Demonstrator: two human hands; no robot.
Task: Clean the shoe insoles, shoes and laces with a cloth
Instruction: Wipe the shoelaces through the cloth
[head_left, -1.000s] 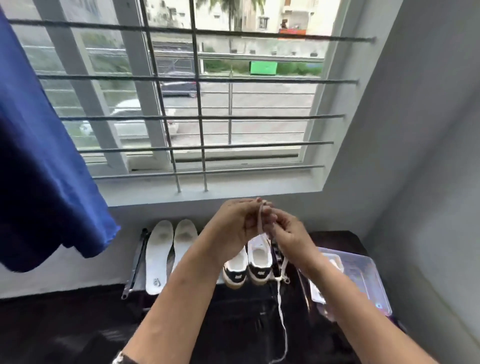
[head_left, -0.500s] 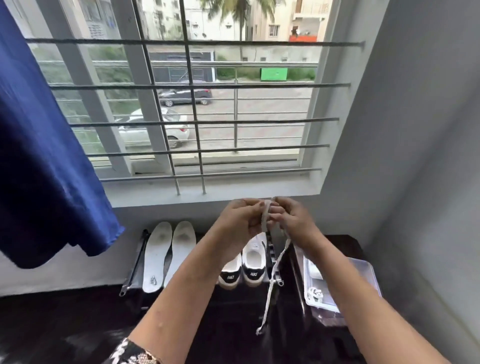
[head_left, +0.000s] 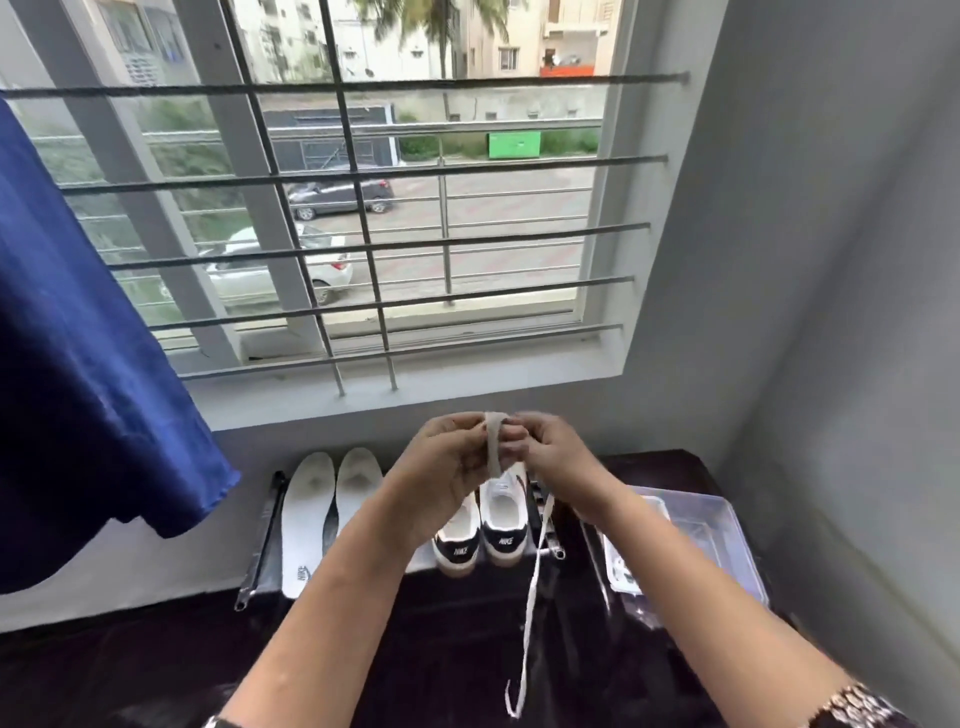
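Both hands, left (head_left: 447, 467) and right (head_left: 553, 457), pinch a lace (head_left: 493, 441); limp and light, its tail dangles below, best gripped near the fingers.

blue curtain (head_left: 88, 364) left; barred window (head_left: 363, 208); perhaps plastic tub (head_left: 727, 525) right

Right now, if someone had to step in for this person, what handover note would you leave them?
Left hand and right hand: both pinch the flat white shoelace at chest height; its tail hangs free.
Placement: two white foam insoles and the black-and-white sneakers lean against the wall; a clear plastic tub sits to the right.
Done: cannot tell.
Left: no cloth visible; cleaning progress unclear.
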